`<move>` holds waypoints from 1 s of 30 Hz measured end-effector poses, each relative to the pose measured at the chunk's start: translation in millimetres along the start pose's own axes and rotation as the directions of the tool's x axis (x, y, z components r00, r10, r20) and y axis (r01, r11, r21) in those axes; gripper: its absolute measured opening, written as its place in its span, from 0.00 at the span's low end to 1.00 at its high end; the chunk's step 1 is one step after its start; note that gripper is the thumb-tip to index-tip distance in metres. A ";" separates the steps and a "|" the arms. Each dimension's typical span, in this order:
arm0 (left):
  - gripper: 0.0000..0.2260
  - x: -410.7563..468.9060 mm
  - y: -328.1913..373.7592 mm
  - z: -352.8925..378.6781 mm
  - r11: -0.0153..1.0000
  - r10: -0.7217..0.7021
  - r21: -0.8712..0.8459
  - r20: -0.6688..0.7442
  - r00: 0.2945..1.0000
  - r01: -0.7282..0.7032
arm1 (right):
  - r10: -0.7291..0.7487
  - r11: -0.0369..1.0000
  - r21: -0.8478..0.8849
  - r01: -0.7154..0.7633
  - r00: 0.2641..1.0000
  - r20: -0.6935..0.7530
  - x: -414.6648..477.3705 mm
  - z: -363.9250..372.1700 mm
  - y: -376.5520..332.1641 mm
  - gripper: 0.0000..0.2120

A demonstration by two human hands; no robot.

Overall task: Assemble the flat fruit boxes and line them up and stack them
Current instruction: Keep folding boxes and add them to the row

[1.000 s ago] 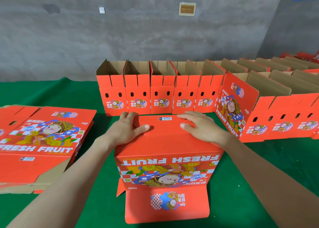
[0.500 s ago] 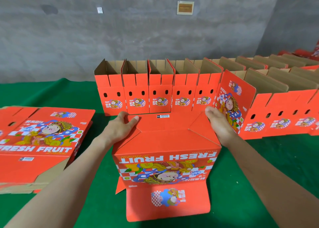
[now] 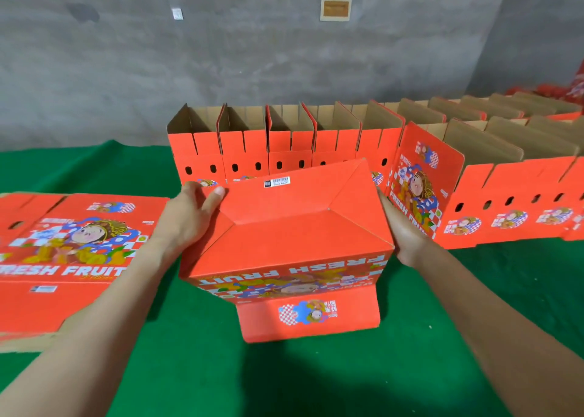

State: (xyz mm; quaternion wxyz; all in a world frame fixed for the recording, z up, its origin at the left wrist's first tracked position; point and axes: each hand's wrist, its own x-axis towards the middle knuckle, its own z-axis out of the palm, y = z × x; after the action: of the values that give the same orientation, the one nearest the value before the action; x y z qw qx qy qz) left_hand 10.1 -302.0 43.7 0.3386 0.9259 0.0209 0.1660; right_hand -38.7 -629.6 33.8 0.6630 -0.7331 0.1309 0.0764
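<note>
Our left hand [image 3: 189, 216] grips the far left corner of the box [image 3: 294, 230], its fingers [image 3: 213, 195] curled over the folded bottom. Our right hand [image 3: 403, 232] lies flat against the box's right side. Its fingers look straight, though the tips are hidden behind the cardboard. The box sits at the centre of the frame, upside down and tilted, its bottom flaps folded shut and facing up. One loose flap [image 3: 308, 318] hangs down towards us.

We judge the bottom of this box finished, so it needs turning upright and setting into line. A good deal is already done: a back row [image 3: 252, 151] of open boxes stands side by side across the middle of the frame. A second row [image 3: 505, 205] runs off to the right. A pile of flat boxes [image 3: 72, 252] at the left edge is yet to be folded, and we see nothing stacked.

On the right it is tight, as a printed panel [image 3: 423, 179] stands just beside our right hand. The green counter [image 3: 316, 382] lies open below the box, and also at the upper left, beyond the back row's left end.
</note>
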 end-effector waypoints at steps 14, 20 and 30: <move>0.16 -1.0 -39.7 19.5 0.884 -0.243 -0.458 -0.276 0.930 0.095 | -0.494 0.870 0.041 0.492 0.865 0.092 -32.2 6.6 -39.3 0.33; 0.04 2.2 -41.5 21.4 0.840 -0.284 -0.518 -0.165 0.945 0.162 | -0.721 0.610 -0.393 0.688 0.688 0.085 -44.8 41.0 -27.1 0.27; 0.03 -33.0 5.1 38.0 0.839 -0.098 -0.530 0.070 0.993 0.121 | -0.538 0.294 -0.789 0.540 0.776 0.330 -29.1 93.1 88.0 0.22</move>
State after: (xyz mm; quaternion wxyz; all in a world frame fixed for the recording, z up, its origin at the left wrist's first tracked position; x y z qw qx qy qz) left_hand -9.2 -334.4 10.1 0.5916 0.7959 0.0200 0.1271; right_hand -86.6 -542.2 -51.8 0.1994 -0.9588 -0.1784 -0.0958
